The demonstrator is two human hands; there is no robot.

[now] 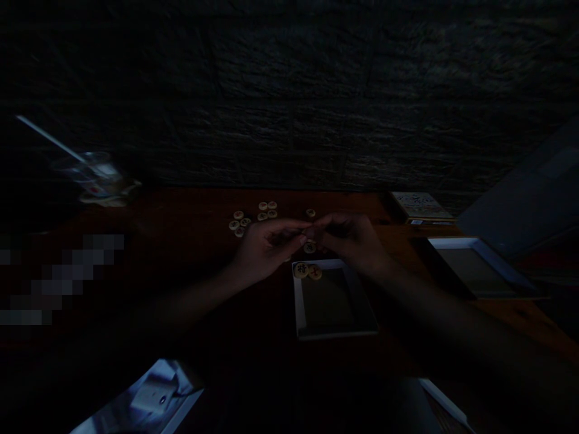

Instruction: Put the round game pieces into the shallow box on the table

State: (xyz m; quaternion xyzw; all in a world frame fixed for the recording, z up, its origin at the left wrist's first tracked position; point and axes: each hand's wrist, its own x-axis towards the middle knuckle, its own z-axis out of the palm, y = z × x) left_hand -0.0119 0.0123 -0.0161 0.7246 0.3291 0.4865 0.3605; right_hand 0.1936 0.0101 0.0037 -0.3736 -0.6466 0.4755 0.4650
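My left hand (pixel 274 244) and my right hand (pixel 355 238) meet fingertip to fingertip above the table, their fingers pinched together. Anything between the fingertips is too dark and small to make out. Just below them lies a round xiangqi piece (pixel 309 248), and another piece (pixel 310 213) sits behind. Closer to me is a shallow box tray (pixel 337 333) with a light rim. At its far left corner are a dark-marked xiangqi piece (pixel 301 270) and a red-marked piece (pixel 315 272). Past my left hand, several more pieces (pixel 238 214) are grouped on the table.
A second shallow box (pixel 479 244) lies to the right, with a printed flat box (pixel 420 206) behind it. At the far left stands a clear cup (pixel 97 175) with a straw. A printed sheet (pixel 154 392) is at lower left. A stone wall (pixel 289 120) rises behind the table.
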